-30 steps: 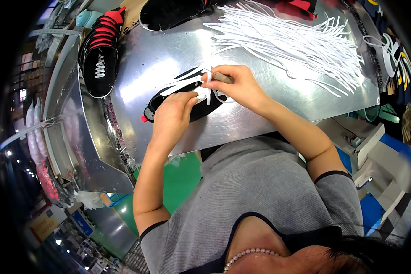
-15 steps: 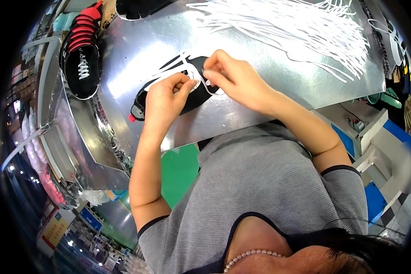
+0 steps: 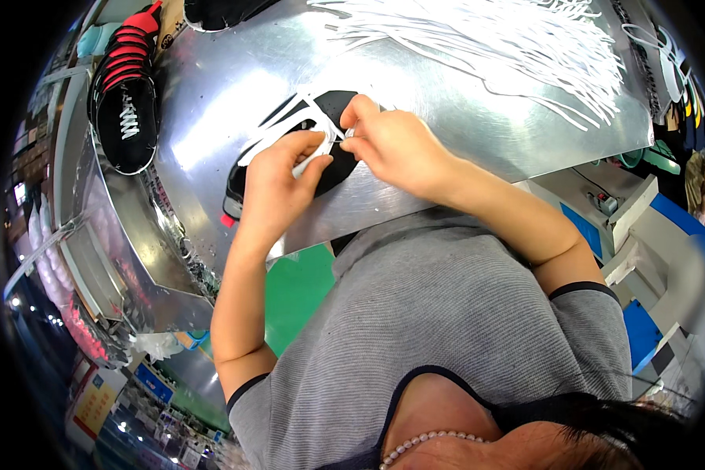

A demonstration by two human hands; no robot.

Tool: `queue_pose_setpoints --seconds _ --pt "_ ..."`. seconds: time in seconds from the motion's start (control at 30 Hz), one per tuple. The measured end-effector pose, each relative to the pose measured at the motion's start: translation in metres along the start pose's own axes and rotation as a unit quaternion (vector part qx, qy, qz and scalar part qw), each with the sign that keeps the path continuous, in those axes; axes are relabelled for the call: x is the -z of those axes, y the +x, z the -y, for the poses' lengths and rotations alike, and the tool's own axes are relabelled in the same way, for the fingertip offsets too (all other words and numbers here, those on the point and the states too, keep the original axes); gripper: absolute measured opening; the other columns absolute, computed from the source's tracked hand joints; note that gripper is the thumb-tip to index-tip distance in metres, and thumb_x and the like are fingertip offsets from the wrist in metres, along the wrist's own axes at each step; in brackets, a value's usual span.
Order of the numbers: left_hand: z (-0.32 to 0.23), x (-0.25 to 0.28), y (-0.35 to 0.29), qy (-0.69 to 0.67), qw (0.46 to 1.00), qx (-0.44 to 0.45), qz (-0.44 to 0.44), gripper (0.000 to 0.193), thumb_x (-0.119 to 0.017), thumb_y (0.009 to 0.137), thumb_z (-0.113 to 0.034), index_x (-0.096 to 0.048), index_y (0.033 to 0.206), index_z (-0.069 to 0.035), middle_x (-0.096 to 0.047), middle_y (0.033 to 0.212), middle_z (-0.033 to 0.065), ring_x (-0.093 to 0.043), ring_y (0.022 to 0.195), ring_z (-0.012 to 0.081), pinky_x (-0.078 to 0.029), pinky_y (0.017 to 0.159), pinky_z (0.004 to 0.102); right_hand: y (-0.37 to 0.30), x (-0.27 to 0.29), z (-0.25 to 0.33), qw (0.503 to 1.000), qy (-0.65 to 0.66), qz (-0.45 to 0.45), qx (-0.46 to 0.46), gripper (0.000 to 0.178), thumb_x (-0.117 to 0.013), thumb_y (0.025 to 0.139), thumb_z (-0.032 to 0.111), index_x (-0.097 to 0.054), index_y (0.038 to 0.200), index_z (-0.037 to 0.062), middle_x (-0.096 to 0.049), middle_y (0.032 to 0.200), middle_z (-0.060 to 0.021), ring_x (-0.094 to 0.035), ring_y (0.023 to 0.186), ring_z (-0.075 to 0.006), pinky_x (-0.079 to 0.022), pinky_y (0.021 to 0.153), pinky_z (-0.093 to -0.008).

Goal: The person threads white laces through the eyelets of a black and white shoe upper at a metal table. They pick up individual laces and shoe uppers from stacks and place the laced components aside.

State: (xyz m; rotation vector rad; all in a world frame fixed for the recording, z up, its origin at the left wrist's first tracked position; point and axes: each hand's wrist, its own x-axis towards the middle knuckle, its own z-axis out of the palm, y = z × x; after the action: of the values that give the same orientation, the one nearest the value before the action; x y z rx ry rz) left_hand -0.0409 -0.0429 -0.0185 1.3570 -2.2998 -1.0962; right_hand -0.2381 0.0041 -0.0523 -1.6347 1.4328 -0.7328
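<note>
A black shoe upper [image 3: 338, 171] with a small red tab lies on the metal tabletop in front of me. A white shoelace [image 3: 278, 130] runs across its opening, with loose loops on top. My left hand [image 3: 280, 186] is closed at the shoe's near side, thumb and forefinger pinching the lace by the eyelets. Just right of it, my right hand [image 3: 392, 149] also pinches a bit of the white lace, its fingertips close to the left ones. The fingers partly hide the eyelets and the lace end.
A large bundle of white laces [image 3: 493, 47] spreads over the far right of the metal table [image 3: 462, 133]. Black shoe uppers with red lacing [image 3: 129, 94] are stacked at the left edge. Another black shoe part [image 3: 227, 11] sits at the far edge.
My right hand has come down and closer to my left, its fingertips now at the lace. The left hand still pinches by the eyelets. The whole view has shifted slightly.
</note>
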Motion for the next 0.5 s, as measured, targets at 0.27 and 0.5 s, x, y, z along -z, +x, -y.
queue_pose_setpoints --seconds 0.27,0.5 --pt "-0.007 -0.012 -0.008 0.117 0.983 -0.129 -0.061 0.018 -0.07 0.081 -0.004 -0.066 0.099 -0.004 -0.063 0.079 0.0116 -0.062 0.067 0.0319 -0.047 0.059 0.0397 0.005 -0.026 0.007 0.999 -0.053 -0.006 -0.004 0.026 -0.058 0.096 0.018 -0.041 0.111 0.0051 -0.065 0.078 -0.0196 -0.064 0.072 -0.0406 -0.05 0.063 -0.0472" --pt "0.003 0.005 -0.045 0.208 0.944 -0.238 -0.094 0.018 -0.067 0.079 -0.001 -0.065 0.096 -0.007 -0.057 0.071 0.005 -0.06 0.064 0.0221 -0.048 0.056 0.0348 -0.032 0.085 0.014 0.996 -0.062 -0.05 -0.041 0.022 -0.067 0.092 0.023 -0.063 0.106 0.0055 -0.064 0.073 -0.0052 -0.06 0.067 -0.0149 -0.048 0.063 -0.0308"
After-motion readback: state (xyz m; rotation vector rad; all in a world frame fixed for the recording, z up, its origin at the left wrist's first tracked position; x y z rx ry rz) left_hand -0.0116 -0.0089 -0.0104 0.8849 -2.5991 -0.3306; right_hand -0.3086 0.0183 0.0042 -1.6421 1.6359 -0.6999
